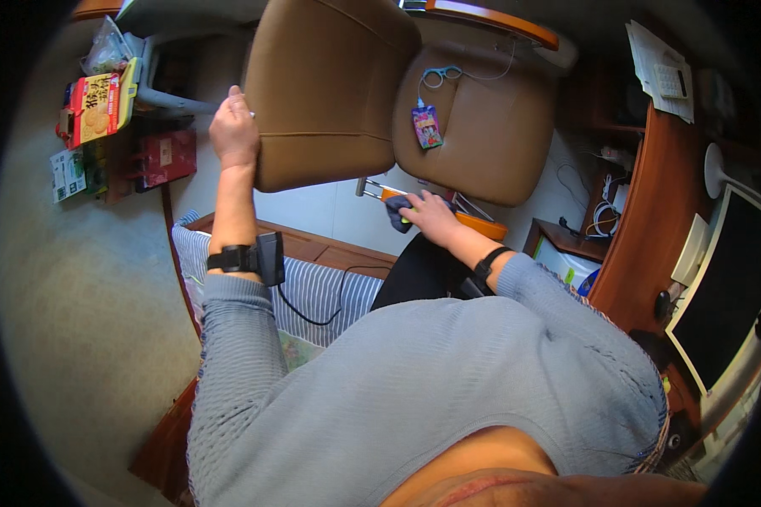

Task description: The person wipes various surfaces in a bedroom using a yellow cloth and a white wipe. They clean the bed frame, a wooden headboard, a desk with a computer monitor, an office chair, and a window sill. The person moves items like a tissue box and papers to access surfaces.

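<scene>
A brown padded office chair (330,93) stands in front of me, its backrest to the left and its seat to the right. My left hand (233,133) is closed on the outer edge of the backrest. My right hand (435,218) presses a dark cloth (396,214) with a bit of yellow-green against the chair's near orange wooden armrest (487,226). Its fingers partly cover the cloth. On the seat lies a small colourful flat case (427,127), joined to a light-blue looped cord (442,77). The far armrest (499,22) is also orange wood.
At right, a wooden desk (630,228) carries a monitor (723,287), papers and a calculator (670,82). White cables (603,215) hang beneath it. Boxes and bags, including a red-yellow biscuit box (95,110), are stacked at left. A striped bed cover (313,291) lies close to me.
</scene>
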Motion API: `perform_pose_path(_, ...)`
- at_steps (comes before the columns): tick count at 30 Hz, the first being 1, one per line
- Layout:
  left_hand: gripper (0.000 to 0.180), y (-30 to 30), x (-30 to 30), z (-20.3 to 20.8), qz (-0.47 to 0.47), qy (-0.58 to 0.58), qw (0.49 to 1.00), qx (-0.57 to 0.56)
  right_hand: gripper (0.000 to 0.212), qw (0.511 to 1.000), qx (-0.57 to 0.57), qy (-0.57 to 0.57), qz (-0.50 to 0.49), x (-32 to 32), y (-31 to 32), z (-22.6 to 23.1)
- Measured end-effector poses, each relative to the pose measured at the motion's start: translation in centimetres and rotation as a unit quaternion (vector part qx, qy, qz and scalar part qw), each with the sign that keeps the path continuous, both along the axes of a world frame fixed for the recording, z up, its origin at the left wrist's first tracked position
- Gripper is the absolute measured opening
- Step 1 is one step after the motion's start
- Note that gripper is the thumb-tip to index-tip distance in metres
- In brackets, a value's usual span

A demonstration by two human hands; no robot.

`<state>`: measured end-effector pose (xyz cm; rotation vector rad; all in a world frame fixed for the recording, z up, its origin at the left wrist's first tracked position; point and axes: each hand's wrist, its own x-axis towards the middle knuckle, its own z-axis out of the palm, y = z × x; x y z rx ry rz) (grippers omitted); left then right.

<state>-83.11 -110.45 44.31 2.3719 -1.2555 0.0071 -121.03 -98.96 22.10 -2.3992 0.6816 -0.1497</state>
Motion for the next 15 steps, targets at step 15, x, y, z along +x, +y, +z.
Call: perform_pose_path(15, 0.048, 0.0, 1.2, -1.4, -0.118, 0.163, 0.973, -0.118, 0.065, 0.851, 0.135, -0.420, -0.284, 22.3, -4.5, 13.7)
